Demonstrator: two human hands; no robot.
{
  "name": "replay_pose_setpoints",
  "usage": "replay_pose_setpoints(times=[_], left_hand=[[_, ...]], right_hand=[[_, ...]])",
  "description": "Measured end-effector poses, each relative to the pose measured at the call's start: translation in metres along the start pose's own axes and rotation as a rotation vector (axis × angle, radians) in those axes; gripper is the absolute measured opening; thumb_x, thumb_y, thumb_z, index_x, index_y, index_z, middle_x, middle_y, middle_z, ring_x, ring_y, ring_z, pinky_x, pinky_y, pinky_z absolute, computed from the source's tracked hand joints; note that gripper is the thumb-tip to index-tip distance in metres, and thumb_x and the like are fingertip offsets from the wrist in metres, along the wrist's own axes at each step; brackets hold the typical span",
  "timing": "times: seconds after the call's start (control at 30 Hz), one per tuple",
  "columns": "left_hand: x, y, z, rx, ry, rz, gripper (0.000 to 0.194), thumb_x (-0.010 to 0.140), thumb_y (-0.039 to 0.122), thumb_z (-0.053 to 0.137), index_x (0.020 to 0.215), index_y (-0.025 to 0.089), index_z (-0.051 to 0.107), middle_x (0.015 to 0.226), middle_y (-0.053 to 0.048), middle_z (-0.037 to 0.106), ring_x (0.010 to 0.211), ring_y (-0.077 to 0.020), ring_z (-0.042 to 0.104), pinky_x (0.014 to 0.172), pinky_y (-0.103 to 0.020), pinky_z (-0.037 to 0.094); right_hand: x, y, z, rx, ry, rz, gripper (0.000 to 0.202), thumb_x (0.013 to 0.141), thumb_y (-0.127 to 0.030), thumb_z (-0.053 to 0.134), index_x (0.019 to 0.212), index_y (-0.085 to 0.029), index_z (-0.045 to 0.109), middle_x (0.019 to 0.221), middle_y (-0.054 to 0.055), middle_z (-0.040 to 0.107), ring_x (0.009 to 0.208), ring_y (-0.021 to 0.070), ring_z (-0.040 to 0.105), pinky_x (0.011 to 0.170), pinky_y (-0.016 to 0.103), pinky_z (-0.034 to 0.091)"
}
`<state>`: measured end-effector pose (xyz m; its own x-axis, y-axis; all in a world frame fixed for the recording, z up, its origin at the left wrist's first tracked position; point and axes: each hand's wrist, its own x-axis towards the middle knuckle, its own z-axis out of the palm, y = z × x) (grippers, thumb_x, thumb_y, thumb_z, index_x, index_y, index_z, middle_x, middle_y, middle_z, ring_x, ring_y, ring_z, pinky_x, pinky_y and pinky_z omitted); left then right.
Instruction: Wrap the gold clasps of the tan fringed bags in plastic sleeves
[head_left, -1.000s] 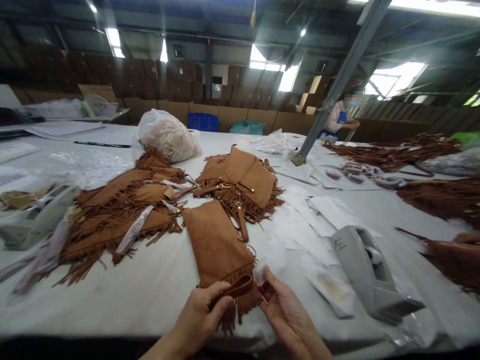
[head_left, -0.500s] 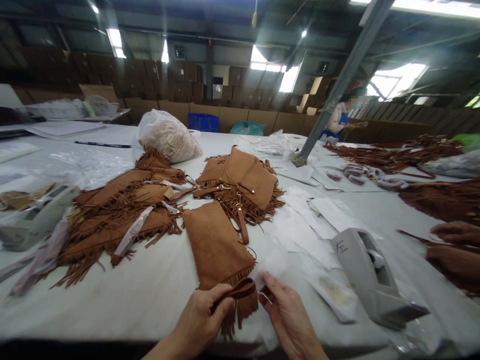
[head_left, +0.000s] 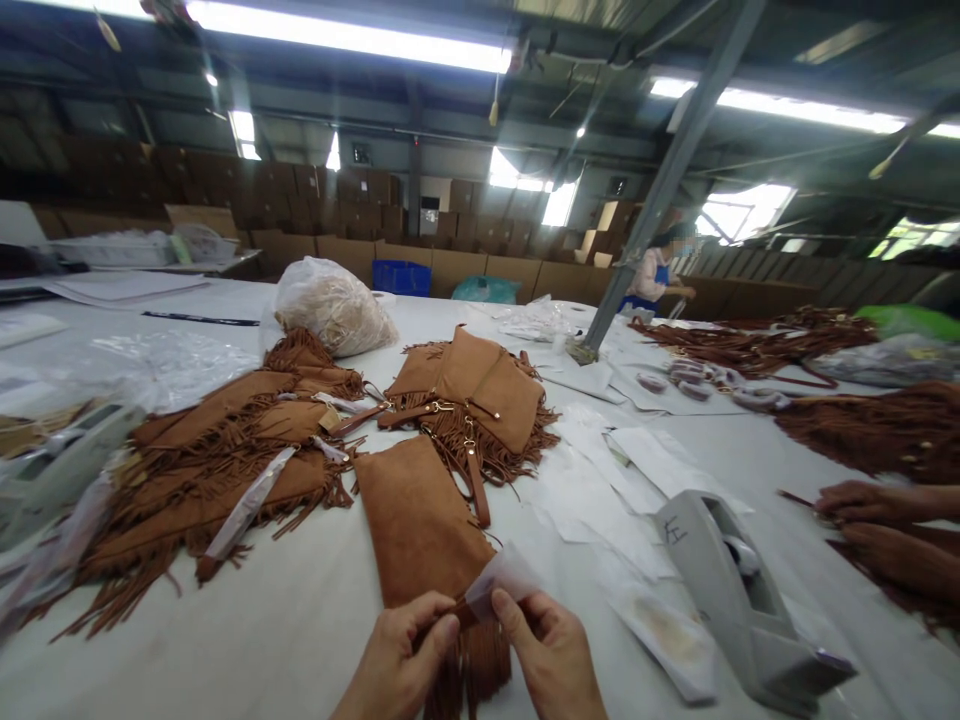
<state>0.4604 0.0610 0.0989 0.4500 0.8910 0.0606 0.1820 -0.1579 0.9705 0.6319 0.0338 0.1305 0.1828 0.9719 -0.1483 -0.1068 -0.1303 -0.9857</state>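
A brown suede pouch (head_left: pixel 420 515) with fringe lies flat in front of me. Over its near end my left hand (head_left: pixel 409 650) is closed on a brown strap (head_left: pixel 466 612). My right hand (head_left: pixel 551 640) pinches a sheet of thin white paper (head_left: pixel 506 575) between thumb and fingers, its left part lying against the strap. The fringe hangs below both hands. Just beyond the pouch, more fringed brown bags (head_left: pixel 487 385) lie in a pile, with wrist straps and metal clips.
A grey tape dispenser (head_left: pixel 742 590) stands at right beside white paper sheets (head_left: pixel 600 490). Wrapped fringed bags (head_left: pixel 217 460) lie at left, near another dispenser (head_left: pixel 67 460). A co-worker's hands (head_left: pixel 877 520) handle brown material at far right. A slanted metal post (head_left: pixel 660 200) rises from the table.
My right hand has brought the white paper leftward onto the strap, where it now overlaps it. My left hand keeps hold of the strap. The view has tilted upward.
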Motion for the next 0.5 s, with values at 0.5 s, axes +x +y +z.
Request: replay_pose_setpoints(times=[0.5], left_hand=[[-0.029,-0.017,-0.031,0.23,-0.065,0.078,0.022,0.086,0.028,0.054,0.106,0.021,0.059,0.101,-0.005,0.06,0.096,-0.0219,0.051,0.088,-0.032,0.038]], right_hand=[[-0.003,0.009,0.027,-0.143,0.083,-0.144,0.042,0.076,-0.052,0.065,0.086,-0.011,0.068,0.08,0.01,0.071,0.075,0.0228,0.064,0.067,0.029,0.05]])
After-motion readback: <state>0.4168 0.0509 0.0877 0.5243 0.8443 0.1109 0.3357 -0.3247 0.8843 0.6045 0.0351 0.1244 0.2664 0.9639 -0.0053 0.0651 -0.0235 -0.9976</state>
